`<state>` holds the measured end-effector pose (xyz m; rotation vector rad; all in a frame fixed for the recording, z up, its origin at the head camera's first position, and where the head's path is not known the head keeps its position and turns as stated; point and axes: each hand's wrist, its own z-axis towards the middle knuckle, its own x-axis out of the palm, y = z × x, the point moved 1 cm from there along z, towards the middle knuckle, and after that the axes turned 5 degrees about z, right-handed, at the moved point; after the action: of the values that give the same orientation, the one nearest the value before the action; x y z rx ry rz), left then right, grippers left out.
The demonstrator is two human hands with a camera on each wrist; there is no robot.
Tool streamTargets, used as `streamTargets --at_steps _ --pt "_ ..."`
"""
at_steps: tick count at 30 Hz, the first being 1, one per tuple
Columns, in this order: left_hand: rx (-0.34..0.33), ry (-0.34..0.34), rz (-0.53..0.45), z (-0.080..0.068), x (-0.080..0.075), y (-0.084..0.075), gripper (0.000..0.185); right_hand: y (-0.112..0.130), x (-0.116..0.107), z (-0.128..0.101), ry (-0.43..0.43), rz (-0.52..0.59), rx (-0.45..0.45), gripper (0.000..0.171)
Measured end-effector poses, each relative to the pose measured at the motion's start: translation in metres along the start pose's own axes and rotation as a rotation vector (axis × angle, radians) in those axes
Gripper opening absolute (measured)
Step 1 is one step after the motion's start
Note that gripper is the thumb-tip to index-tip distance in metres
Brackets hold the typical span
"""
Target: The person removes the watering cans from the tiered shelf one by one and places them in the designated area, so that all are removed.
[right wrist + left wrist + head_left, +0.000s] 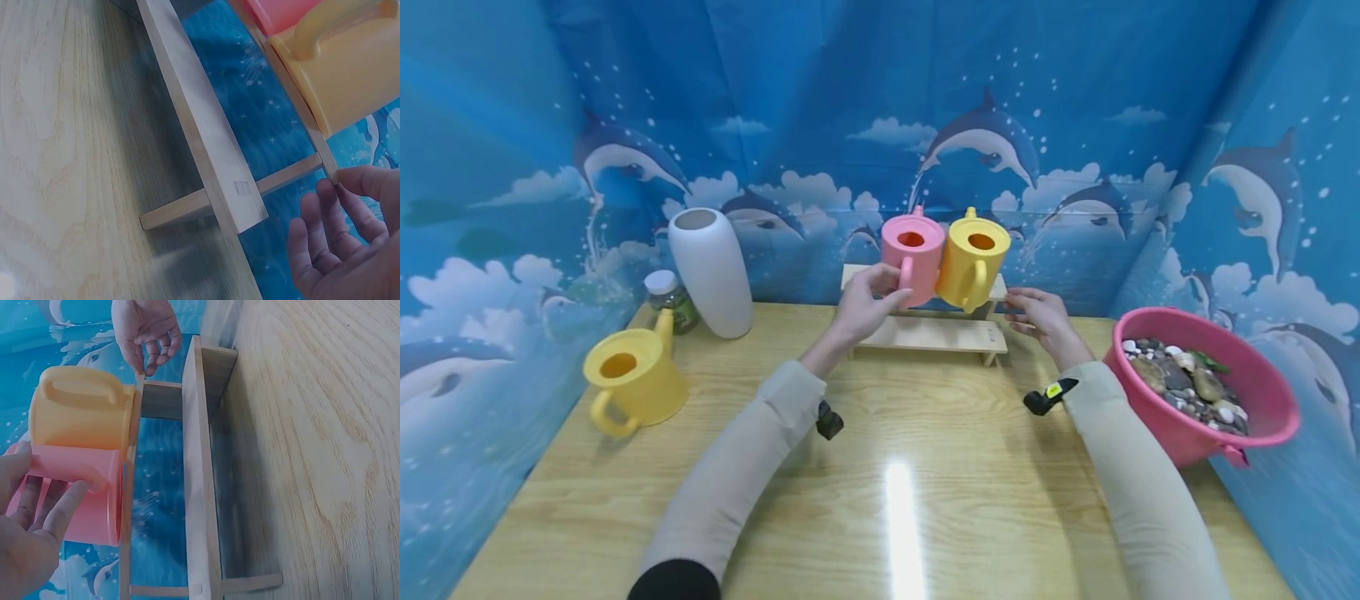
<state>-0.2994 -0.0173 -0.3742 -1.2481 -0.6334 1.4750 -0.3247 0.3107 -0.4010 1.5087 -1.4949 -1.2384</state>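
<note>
A pink watering can (923, 258) stands on the upper board of a small two-tier wooden shelf (925, 335), its handle toward me. My left hand (863, 304) holds that handle, with fingers passed through it in the left wrist view. Close beside it on the right, a yellow watering can (957, 267) rests on the same board. At the right end of the upper board, my right hand (1040, 319) pinches the wood between thumb and forefinger; the other fingers are loosely bent, as the right wrist view shows.
On the table's left stand another yellow watering can (651, 383), a lidded jar (673, 304) and a tall white vase (715, 275). A pink bucket (1262, 400) with stones sits at the right. A blue dolphin-print curtain (820, 100) hangs behind the shelf.
</note>
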Motion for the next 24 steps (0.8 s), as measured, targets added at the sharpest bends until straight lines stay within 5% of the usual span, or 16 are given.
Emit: streamTargets --at_steps 11,24 --pt "0.07 -0.044 0.022 -0.034 -0.043 0.003 0.026 0.0 -0.001 0.0 0.002 0.015 0.001 0.056" --pt "-0.09 -0.063 0.112 -0.104 -0.112 0.026 0.03 0.0 -0.001 0.001 -0.004 0.017 0.01 0.054"
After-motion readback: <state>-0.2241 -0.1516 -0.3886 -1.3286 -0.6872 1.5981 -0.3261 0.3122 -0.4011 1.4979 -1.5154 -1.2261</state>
